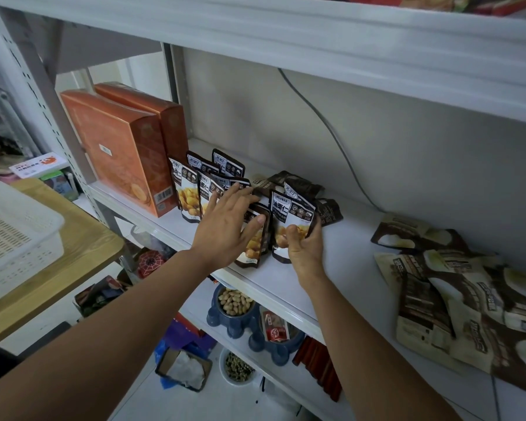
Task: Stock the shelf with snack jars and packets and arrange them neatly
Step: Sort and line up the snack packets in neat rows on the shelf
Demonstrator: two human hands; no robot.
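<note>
Right hand [305, 249] pinches upright packet [290, 208]; left hand [225, 224] spread flat against neighbouring packet [252, 252].

Two orange cardboard boxes [119, 153] at upper left are showing a faint printed pattern. Dark brown-and-white foil snack packets [292, 208] at centre are displaying yellow nuts. Cream-and-brown paper packets [431, 326] at right are lying on the white metal shelf [356, 259].
</note>
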